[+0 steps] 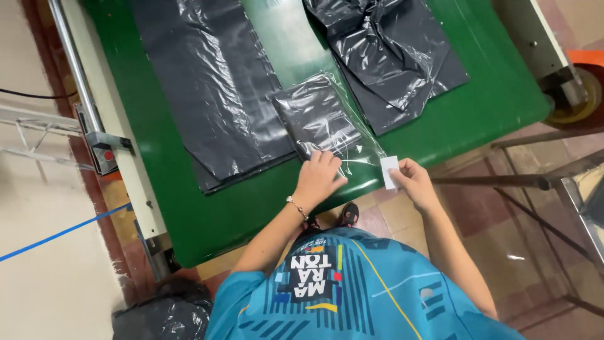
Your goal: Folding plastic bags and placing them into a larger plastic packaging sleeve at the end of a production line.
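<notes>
A folded black plastic bag sits inside a clear plastic sleeve (322,119) on the green table (478,107). My left hand (319,176) lies flat on the near open end of that sleeve, pressing it to the table. My right hand (412,179) is just past the table's near edge and pinches a small white slip of paper (389,171) beside the sleeve's mouth.
A stack of flat black bags (214,82) lies at the left of the table and crumpled black bags (390,50) at the back right. A metal rail (82,88) runs along the table's left side. A metal frame (541,182) stands to the right and a black bag (163,315) lies on the floor.
</notes>
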